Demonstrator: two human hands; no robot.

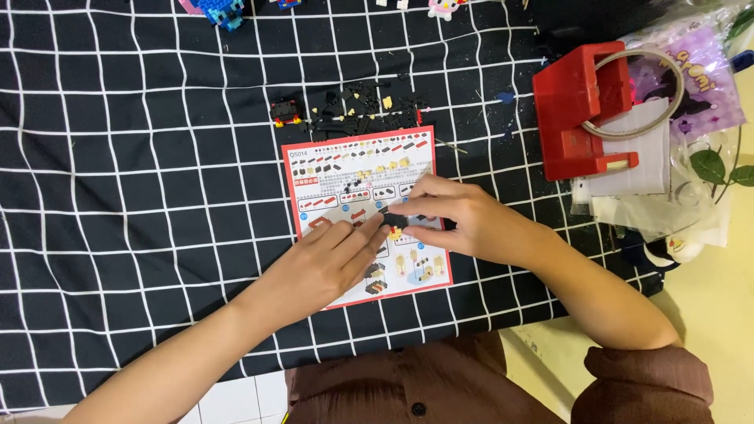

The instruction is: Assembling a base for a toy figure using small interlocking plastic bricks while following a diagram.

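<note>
A red-bordered instruction sheet (345,169) with small brick diagrams lies on the black cloth with a white grid (141,180). Over its middle, my left hand (326,263) and my right hand (463,220) meet. Both pinch a tiny black brick piece (395,222) with a bit of yellow between their fingertips. A scatter of small black and yellow bricks (357,106) lies just beyond the sheet. A small red, black and yellow built piece (284,112) stands at the left of that scatter.
A red block-shaped tool with a metal ring (585,110) sits at the right beside plastic bags (691,86) and a white sheet. Blue and pink brick figures (220,9) stand at the far edge. The cloth ends near my brown shirt (424,385).
</note>
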